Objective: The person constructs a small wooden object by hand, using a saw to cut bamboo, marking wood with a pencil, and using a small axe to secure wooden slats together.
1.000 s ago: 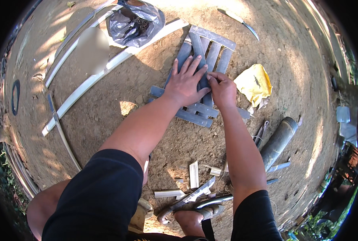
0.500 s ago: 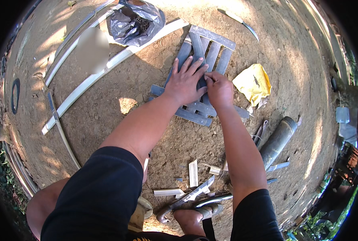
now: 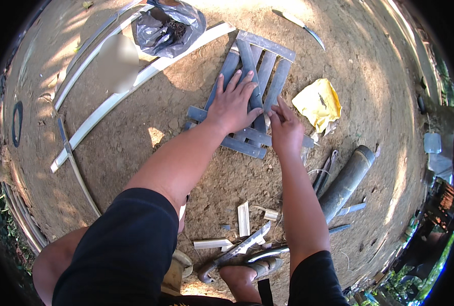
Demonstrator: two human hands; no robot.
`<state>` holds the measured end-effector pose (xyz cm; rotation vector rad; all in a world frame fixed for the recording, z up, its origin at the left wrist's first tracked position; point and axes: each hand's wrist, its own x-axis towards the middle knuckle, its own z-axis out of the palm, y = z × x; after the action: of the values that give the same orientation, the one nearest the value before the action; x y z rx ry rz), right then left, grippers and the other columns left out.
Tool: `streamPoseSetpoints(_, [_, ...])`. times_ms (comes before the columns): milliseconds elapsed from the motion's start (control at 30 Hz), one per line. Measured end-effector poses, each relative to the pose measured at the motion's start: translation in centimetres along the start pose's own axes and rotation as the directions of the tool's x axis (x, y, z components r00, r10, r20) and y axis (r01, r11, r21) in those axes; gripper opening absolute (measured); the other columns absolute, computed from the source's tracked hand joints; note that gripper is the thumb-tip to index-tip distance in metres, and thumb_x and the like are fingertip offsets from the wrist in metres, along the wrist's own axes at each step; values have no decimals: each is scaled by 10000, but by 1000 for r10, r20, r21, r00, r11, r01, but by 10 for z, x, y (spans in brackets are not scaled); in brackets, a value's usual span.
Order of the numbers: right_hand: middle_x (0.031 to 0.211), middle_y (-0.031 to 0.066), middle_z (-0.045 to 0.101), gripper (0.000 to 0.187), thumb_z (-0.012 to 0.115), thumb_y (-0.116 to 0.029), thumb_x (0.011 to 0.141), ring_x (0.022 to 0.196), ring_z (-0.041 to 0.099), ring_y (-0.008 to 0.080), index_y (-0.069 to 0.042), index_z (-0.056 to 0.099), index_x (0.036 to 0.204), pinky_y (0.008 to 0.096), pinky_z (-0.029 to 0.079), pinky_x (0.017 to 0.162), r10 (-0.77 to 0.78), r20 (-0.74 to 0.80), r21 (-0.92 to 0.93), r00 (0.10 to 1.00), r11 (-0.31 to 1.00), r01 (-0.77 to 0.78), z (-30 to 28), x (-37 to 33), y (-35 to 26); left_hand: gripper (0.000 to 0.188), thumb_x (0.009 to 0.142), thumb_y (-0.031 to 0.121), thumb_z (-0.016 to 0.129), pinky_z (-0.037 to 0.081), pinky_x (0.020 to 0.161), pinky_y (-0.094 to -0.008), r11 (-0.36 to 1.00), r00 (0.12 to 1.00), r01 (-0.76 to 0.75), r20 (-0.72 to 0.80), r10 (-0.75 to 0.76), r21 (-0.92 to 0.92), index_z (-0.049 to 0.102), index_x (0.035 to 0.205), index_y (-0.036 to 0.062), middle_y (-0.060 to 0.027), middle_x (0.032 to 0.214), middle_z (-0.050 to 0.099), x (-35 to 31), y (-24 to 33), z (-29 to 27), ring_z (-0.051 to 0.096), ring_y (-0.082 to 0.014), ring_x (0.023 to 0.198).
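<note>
A flat panel of dark grey bamboo slats point(image 3: 278, 81) lies on the ground before me, with crosspieces at its far and near ends. One slat point(image 3: 246, 53) slants across the others. My left hand point(image 3: 232, 104) presses on this slanting slat, fingers spread and thumb reaching right. Close by the panel's right side, my right hand point(image 3: 288, 130) is raised with its thumb and fingertips brought together. Whatever may be between them is too small to make out.
Beyond the panel are a black plastic bag point(image 3: 168, 33) and a knife point(image 3: 303, 28). Right of it lies a yellow cloth-like piece point(image 3: 318, 104), nearer a bamboo tube point(image 3: 346, 181). Long pale strips point(image 3: 104, 107) stretch along the left. A machete point(image 3: 237, 252) and offcuts point(image 3: 243, 219) lie near my foot.
My right hand has drawn back toward me and slightly right, off the slanting slat's near end. My left hand stays pressed on the slats. The whole view has shifted slightly.
</note>
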<state>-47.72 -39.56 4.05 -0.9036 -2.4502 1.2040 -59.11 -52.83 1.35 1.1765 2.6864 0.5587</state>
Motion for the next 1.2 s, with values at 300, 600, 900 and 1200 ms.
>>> streamPoseSetpoints(300, [1355,273,515,677,778,-177,860,1301,493,451,-114,502,1475,550,442,1060,198,-197,-505,960,819,-273,-70,-142,74,775,934,528,668,69,1298,-567,1000,999,-5,39,4,15,418,1509,72,-75,1684,293,2,5,-5,215,-256,1574])
streamPoseSetpoints(600, [1325,336,517,733,660,-161,884,1223,532,531,-24,339,1528,549,439,1066,404,-16,-534,915,770,-349,-94,-168,83,811,897,564,695,71,1302,-557,1000,1000,-1,17,1,20,447,1523,112,-26,1674,331,-2,6,-11,219,-245,1572])
streamPoseSetpoints(900, [1057,149,656,426,504,-154,1047,824,666,182,20,471,1434,325,549,689,537,310,44,785,816,-576,-99,-158,1,857,899,602,670,32,1308,-540,998,995,63,75,-65,31,402,1562,130,14,1699,277,-6,2,-28,163,-231,1589])
streamPoseSetpoints(1200, [932,299,685,460,534,-151,1048,849,667,512,-42,440,1485,569,515,715,184,165,-163,969,974,-157,-41,-104,-55,870,891,574,679,52,1303,-543,999,998,48,41,-48,10,396,1571,112,20,1700,282,-9,0,-24,180,-238,1585])
